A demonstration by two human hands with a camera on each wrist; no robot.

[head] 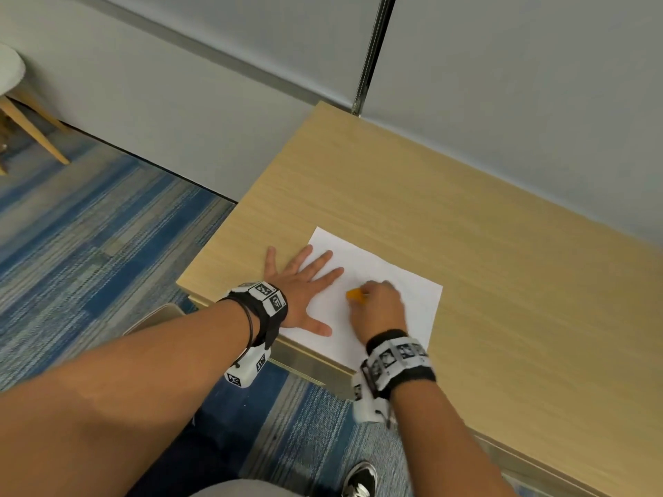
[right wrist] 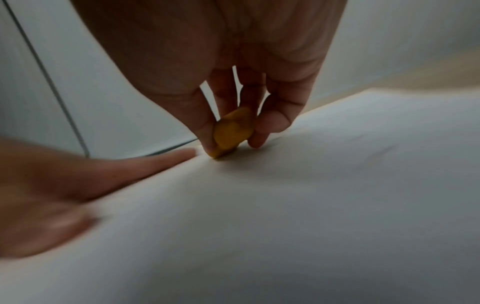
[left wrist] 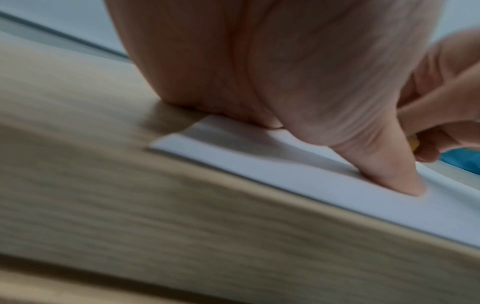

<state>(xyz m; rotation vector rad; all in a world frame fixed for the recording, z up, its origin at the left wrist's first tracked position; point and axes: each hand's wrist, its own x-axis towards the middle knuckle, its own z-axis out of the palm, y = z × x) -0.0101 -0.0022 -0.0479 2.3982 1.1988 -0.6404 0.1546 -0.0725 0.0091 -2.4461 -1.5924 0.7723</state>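
Note:
A white sheet of paper (head: 401,281) lies near the front left corner of a light wooden table (head: 466,209). My left hand (head: 305,281) lies flat with fingers spread, pressing the sheet's left part down; its thumb (left wrist: 389,170) presses the paper (left wrist: 285,174) near the table's front edge. My right hand (head: 376,306) pinches a small yellow eraser (head: 356,295) between thumb and fingers. The eraser (right wrist: 231,133) touches the paper (right wrist: 311,205) just beside a left fingertip (right wrist: 182,156). Faint pencil marks show on the sheet to the right.
The table stands against a grey wall (head: 502,84). Blue striped carpet (head: 89,227) lies to the left and below. A wooden chair leg (head: 36,134) is at far left. A shoe (head: 358,478) shows under the table's front edge.

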